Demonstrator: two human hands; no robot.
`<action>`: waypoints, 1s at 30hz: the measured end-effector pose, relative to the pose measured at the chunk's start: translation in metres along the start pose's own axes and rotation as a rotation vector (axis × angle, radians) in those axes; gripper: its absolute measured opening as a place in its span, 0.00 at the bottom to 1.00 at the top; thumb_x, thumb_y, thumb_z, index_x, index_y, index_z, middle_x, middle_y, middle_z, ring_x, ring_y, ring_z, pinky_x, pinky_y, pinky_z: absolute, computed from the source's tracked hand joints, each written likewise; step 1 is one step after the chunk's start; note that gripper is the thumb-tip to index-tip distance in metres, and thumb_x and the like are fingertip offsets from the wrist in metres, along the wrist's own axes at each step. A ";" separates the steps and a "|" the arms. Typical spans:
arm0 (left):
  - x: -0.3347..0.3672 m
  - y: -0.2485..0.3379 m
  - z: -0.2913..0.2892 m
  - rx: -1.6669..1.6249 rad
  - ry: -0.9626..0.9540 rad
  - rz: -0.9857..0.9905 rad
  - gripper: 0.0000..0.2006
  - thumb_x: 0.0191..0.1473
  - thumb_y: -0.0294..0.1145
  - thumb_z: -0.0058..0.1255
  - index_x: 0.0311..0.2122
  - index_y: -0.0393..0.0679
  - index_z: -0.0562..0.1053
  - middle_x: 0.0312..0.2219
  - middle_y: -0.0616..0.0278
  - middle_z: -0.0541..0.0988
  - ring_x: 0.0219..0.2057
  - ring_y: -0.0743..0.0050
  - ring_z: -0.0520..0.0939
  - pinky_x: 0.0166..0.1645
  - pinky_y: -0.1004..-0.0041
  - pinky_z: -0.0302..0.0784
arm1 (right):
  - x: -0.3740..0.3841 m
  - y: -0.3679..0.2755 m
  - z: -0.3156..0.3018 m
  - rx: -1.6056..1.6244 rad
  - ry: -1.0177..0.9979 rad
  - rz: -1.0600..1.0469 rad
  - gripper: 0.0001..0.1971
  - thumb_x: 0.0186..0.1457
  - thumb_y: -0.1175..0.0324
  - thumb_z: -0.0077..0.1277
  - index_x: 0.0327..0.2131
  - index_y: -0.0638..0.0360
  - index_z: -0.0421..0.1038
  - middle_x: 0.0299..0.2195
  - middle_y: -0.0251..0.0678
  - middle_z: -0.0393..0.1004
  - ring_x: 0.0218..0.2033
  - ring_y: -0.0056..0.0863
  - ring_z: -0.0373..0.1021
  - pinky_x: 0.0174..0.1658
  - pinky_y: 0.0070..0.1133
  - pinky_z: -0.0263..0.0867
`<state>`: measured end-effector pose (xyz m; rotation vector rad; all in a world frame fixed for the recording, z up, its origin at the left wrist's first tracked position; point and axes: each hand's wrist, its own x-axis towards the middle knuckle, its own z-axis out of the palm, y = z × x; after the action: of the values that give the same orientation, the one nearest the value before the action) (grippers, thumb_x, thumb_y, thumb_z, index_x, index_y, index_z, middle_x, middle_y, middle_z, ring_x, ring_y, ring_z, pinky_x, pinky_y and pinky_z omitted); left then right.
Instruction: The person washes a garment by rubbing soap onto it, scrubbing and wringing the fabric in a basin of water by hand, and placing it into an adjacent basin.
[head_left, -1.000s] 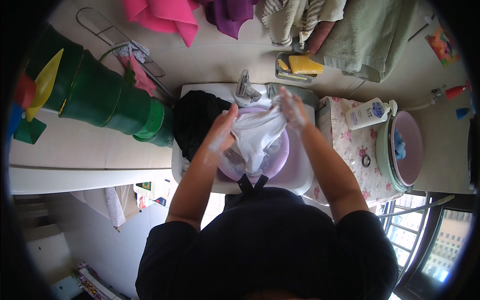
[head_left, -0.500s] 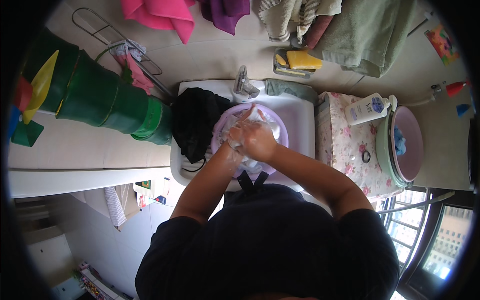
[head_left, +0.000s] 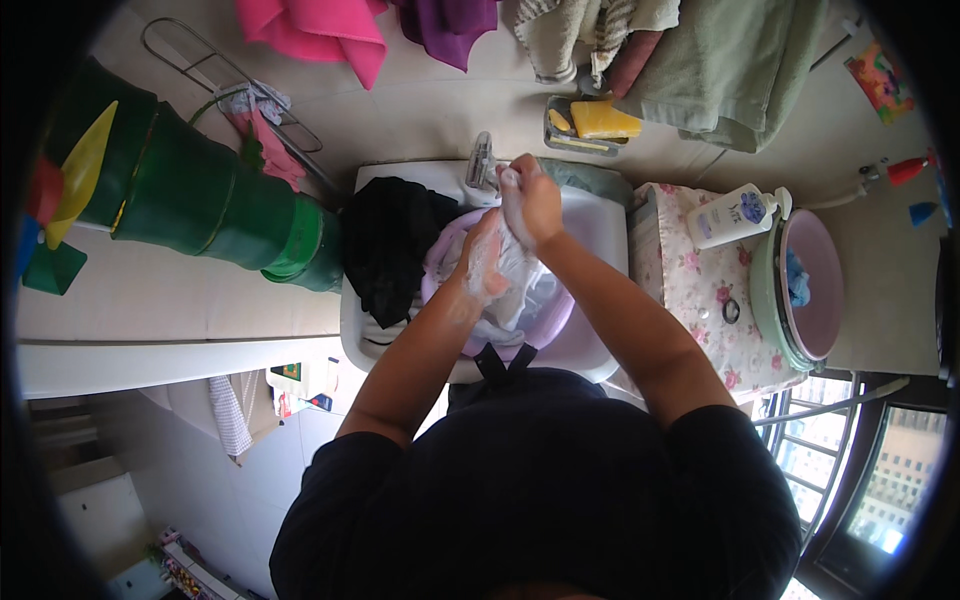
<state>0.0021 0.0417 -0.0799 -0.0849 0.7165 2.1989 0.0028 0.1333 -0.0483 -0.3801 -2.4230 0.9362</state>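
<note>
A wet white cloth (head_left: 520, 285) hangs over a lilac basin (head_left: 555, 325) that sits in a white sink (head_left: 600, 225). My right hand (head_left: 530, 200) grips the cloth's upper end, raised near the tap (head_left: 482, 165). My left hand (head_left: 482, 262), soapy, clasps the cloth lower down, just above the basin. Both hands pull on the same cloth. A black garment (head_left: 395, 245) lies draped over the sink's left rim.
Green stacked buckets (head_left: 215, 200) lie left of the sink. A flowered cover (head_left: 700, 300) with a white pump bottle (head_left: 735, 215) is on the right, beside a pink-and-green basin (head_left: 810, 290). A yellow soap bar (head_left: 603, 120) rests behind the sink. Towels hang above.
The hands were clasped together low over the basin; now the right hand has lifted toward the tap with the cloth's end, stretching it from the left hand.
</note>
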 end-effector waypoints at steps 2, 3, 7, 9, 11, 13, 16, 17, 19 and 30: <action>-0.002 0.003 0.014 -0.006 0.141 0.006 0.19 0.54 0.40 0.40 0.49 0.41 0.63 0.41 0.60 0.72 0.43 0.72 0.73 0.47 0.71 0.69 | -0.026 0.000 0.000 0.067 0.094 -0.383 0.10 0.47 0.65 0.46 0.33 0.59 0.70 0.24 0.47 0.72 0.26 0.44 0.70 0.31 0.32 0.67; -0.001 0.002 0.014 -0.003 0.162 0.007 0.18 0.55 0.40 0.38 0.47 0.42 0.65 0.39 0.61 0.72 0.42 0.72 0.73 0.46 0.72 0.69 | -0.029 0.000 0.002 0.067 0.093 -0.386 0.10 0.47 0.65 0.46 0.33 0.59 0.70 0.24 0.47 0.72 0.26 0.44 0.70 0.31 0.32 0.67; -0.004 -0.003 0.005 0.016 0.256 -0.006 0.17 0.58 0.43 0.33 0.40 0.42 0.70 0.31 0.64 0.74 0.36 0.72 0.76 0.44 0.77 0.70 | 0.000 0.000 -0.006 0.268 -0.243 0.072 0.07 0.45 0.66 0.49 0.28 0.54 0.72 0.24 0.46 0.72 0.28 0.42 0.71 0.34 0.29 0.67; -0.011 0.010 0.040 0.061 0.308 -0.073 0.17 0.58 0.44 0.34 0.40 0.44 0.70 0.31 0.63 0.75 0.36 0.72 0.76 0.43 0.76 0.70 | -0.005 0.005 0.007 0.159 -0.107 0.148 0.07 0.44 0.65 0.50 0.29 0.53 0.73 0.25 0.46 0.73 0.28 0.40 0.72 0.33 0.28 0.67; -0.006 0.007 0.029 0.128 0.049 0.034 0.17 0.57 0.42 0.36 0.44 0.40 0.67 0.35 0.59 0.73 0.40 0.70 0.74 0.46 0.74 0.68 | -0.038 0.004 0.031 0.108 0.015 -0.200 0.13 0.49 0.60 0.44 0.26 0.60 0.72 0.24 0.48 0.72 0.27 0.43 0.71 0.33 0.35 0.65; -0.013 0.000 0.006 0.192 -0.200 0.123 0.19 0.57 0.40 0.37 0.47 0.36 0.64 0.39 0.56 0.72 0.44 0.68 0.73 0.49 0.72 0.66 | -0.033 0.006 0.024 0.090 -0.027 -0.215 0.16 0.51 0.58 0.44 0.24 0.62 0.71 0.23 0.47 0.73 0.26 0.43 0.71 0.32 0.37 0.65; -0.022 0.014 0.017 0.292 0.079 0.149 0.20 0.57 0.42 0.38 0.47 0.36 0.66 0.40 0.55 0.74 0.43 0.67 0.75 0.49 0.71 0.68 | 0.010 0.036 0.004 0.067 -0.149 -0.023 0.18 0.51 0.54 0.46 0.21 0.61 0.70 0.21 0.41 0.73 0.22 0.36 0.71 0.27 0.33 0.65; -0.024 0.018 0.024 0.307 0.277 0.116 0.21 0.57 0.44 0.38 0.47 0.37 0.67 0.39 0.56 0.75 0.41 0.67 0.76 0.48 0.71 0.70 | 0.021 0.058 0.001 0.029 -0.114 -0.024 0.20 0.53 0.51 0.45 0.21 0.59 0.70 0.20 0.36 0.74 0.21 0.31 0.70 0.26 0.30 0.65; -0.036 0.053 0.019 0.139 -0.103 -0.015 0.19 0.57 0.44 0.38 0.42 0.38 0.69 0.36 0.59 0.75 0.37 0.70 0.77 0.45 0.72 0.72 | 0.027 0.089 -0.024 0.749 -0.340 0.464 0.23 0.53 0.46 0.43 0.22 0.58 0.68 0.19 0.30 0.70 0.21 0.25 0.67 0.25 0.24 0.63; -0.039 0.080 -0.037 1.327 -0.161 0.077 0.18 0.41 0.30 0.58 0.39 0.38 0.69 0.32 0.69 0.73 0.33 0.84 0.72 0.37 0.82 0.66 | 0.035 0.060 -0.090 1.264 -0.688 0.761 0.19 0.49 0.53 0.53 0.32 0.62 0.70 0.28 0.31 0.71 0.31 0.22 0.67 0.37 0.19 0.63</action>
<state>-0.0354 -0.0452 -0.0624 0.7754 1.9089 1.3752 0.0278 0.2410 -0.0203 -0.5153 -1.5481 3.0017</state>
